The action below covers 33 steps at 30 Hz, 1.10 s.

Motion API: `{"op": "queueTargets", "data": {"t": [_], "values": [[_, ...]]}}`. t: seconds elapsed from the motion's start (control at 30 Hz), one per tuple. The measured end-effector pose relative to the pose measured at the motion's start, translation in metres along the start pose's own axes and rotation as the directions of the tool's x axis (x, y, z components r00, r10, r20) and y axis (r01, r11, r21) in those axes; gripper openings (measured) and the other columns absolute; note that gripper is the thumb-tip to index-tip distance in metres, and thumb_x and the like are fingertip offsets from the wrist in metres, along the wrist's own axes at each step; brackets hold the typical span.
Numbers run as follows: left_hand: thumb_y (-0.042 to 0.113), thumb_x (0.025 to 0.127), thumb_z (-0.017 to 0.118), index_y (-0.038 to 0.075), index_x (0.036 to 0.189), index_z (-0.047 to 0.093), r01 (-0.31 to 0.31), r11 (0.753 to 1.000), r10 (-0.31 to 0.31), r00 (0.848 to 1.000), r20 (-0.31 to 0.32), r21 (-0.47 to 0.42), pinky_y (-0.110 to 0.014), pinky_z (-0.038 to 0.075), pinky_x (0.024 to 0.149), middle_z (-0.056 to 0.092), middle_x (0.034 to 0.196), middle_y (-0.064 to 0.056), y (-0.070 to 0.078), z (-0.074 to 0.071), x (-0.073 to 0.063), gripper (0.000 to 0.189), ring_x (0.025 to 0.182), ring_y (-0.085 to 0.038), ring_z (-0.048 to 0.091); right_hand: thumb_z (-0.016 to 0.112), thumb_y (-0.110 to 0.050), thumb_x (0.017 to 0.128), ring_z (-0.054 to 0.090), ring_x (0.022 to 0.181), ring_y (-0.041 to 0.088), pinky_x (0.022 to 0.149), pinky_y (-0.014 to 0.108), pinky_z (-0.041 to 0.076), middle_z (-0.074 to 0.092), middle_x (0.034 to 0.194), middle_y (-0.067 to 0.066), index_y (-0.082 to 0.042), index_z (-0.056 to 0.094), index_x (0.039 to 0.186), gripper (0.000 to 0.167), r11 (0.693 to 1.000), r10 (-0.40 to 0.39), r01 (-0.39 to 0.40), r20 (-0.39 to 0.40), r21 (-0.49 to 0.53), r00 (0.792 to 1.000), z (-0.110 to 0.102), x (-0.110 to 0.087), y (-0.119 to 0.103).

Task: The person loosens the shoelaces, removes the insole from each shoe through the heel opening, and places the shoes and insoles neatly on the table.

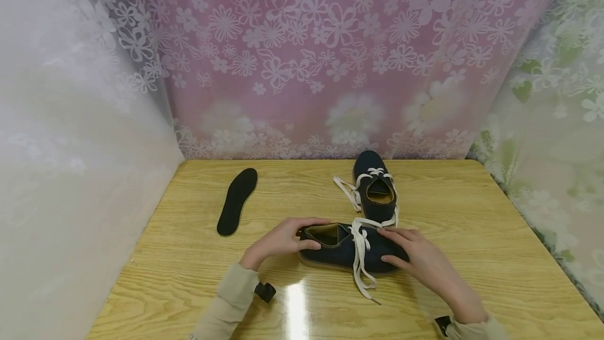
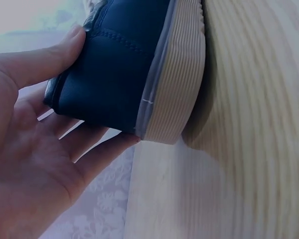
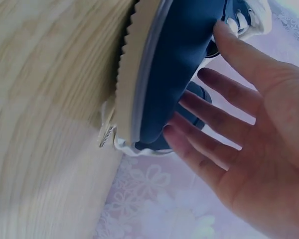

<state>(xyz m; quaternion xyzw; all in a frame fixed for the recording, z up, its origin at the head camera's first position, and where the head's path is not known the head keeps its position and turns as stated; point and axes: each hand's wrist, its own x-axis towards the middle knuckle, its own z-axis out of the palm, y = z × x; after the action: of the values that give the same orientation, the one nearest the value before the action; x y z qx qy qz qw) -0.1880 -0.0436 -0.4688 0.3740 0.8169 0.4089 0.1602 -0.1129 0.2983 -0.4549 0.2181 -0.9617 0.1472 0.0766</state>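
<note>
A dark navy lace-up shoe [image 1: 337, 257] with white laces lies sideways at the table's front, toe to the right. My left hand [image 1: 285, 237] holds its heel, thumb on the near side and fingers round the back. At the toe end, my right hand [image 1: 422, 256] spans the shoe with thumb and fingers on opposite sides. In the left wrist view the tan ribbed sole [image 2: 177, 74] stands over a shadow on the wood. White laces [image 1: 360, 256] hang over the near side. The right wrist view shows fingertips [image 3: 175, 130] at the toe.
Just behind, the matching shoe [image 1: 369, 164] points away, its loose laces trailing left and touching the front shoe's area. A black insole [image 1: 237, 201] lies on the left of the wooden table [image 1: 165, 277]. Floral curtains [image 1: 302, 67] enclose the back and sides.
</note>
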Motion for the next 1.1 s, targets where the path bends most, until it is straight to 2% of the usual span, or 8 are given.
{"op": "queueTargets", "data": {"t": [0.07,0.13,0.27,0.37,0.5,0.7,0.9,1.1], "values": [[0.038,0.098,0.068,0.024,0.152,0.049,0.005,1.000,-0.005,1.000,-0.002,0.000,-0.031,0.042,0.082,0.050,0.152,0.007,-0.002,-0.004,-0.004,0.059,0.093,-0.008,0.053,0.082,-0.034,0.085,0.061,0.118,0.041,0.091,0.058,0.052,0.064,0.133,0.014,-0.014,0.065,0.137,0.058,1.000,-0.029,0.029,-0.014,0.012,0.999,0.002,0.002,-0.001],[0.036,0.098,0.068,0.022,0.153,0.048,0.007,1.000,-0.007,1.000,-0.001,0.003,-0.032,0.042,0.080,0.050,0.152,0.005,-0.004,-0.007,-0.008,0.060,0.083,-0.011,0.052,0.083,-0.032,0.085,0.061,0.119,0.040,0.091,0.056,0.053,0.063,0.135,0.013,-0.013,0.064,0.137,0.059,0.998,-0.057,0.057,-0.015,0.026,0.998,0.004,0.004,-0.003],[0.037,0.098,0.067,0.020,0.153,0.047,0.015,1.000,-0.014,1.000,-0.005,0.010,-0.033,0.042,0.080,0.050,0.153,0.004,-0.009,-0.012,-0.015,0.061,0.085,-0.012,0.053,0.085,-0.030,0.082,0.060,0.121,0.040,0.090,0.053,0.054,0.060,0.139,0.015,-0.011,0.061,0.140,0.066,0.993,-0.111,0.111,-0.003,0.042,0.994,0.007,0.008,-0.008],[0.038,0.098,0.067,0.020,0.154,0.046,0.016,1.000,-0.016,1.000,-0.009,-0.005,-0.034,0.045,0.088,0.048,0.154,0.006,-0.013,-0.015,-0.020,0.062,0.113,-0.012,0.058,0.086,-0.033,0.080,0.058,0.122,0.040,0.090,0.051,0.054,0.057,0.141,0.016,-0.011,0.058,0.143,0.073,0.991,-0.134,0.134,0.009,0.019,0.991,0.010,0.011,-0.013],[0.036,0.098,0.068,0.025,0.154,0.045,0.035,0.998,-0.036,0.999,-0.008,-0.046,-0.041,0.045,0.100,0.045,0.156,0.007,-0.018,-0.022,-0.029,0.061,0.140,-0.018,0.047,0.087,-0.035,0.078,0.056,0.124,0.043,0.092,0.053,0.054,0.055,0.143,0.019,-0.009,0.057,0.145,0.077,0.986,-0.167,0.167,0.016,-0.028,0.986,0.016,0.016,-0.023],[0.032,0.099,0.067,0.022,0.156,0.042,0.035,0.997,-0.035,0.999,0.001,-0.068,-0.053,0.040,0.110,0.041,0.159,0.001,-0.022,-0.031,-0.040,0.062,0.147,-0.025,0.038,0.085,-0.034,0.081,0.056,0.124,0.045,0.093,0.055,0.053,0.056,0.141,0.022,-0.006,0.057,0.144,0.074,0.982,-0.172,0.173,0.028,-0.073,0.985,0.022,0.025,-0.036],[0.030,0.099,0.068,0.018,0.156,0.042,0.045,0.996,-0.047,0.999,-0.017,-0.073,-0.048,0.043,0.100,0.041,0.159,-0.002,-0.019,-0.036,-0.045,0.063,0.143,-0.026,0.042,0.085,-0.031,0.083,0.056,0.124,0.044,0.095,0.055,0.052,0.056,0.141,0.023,-0.005,0.056,0.143,0.072,0.982,-0.169,0.171,0.037,-0.074,0.985,0.025,0.035,-0.041],[0.029,0.099,0.068,0.015,0.156,0.041,0.051,0.996,-0.054,0.998,-0.029,-0.079,-0.042,0.040,0.088,0.040,0.159,-0.003,-0.020,-0.035,-0.044,0.064,0.137,-0.025,0.046,0.087,-0.028,0.080,0.057,0.123,0.039,0.092,0.052,0.054,0.057,0.139,0.020,-0.006,0.057,0.143,0.073,0.984,-0.167,0.168,0.033,-0.062,0.985,0.025,0.041,-0.039]]}}
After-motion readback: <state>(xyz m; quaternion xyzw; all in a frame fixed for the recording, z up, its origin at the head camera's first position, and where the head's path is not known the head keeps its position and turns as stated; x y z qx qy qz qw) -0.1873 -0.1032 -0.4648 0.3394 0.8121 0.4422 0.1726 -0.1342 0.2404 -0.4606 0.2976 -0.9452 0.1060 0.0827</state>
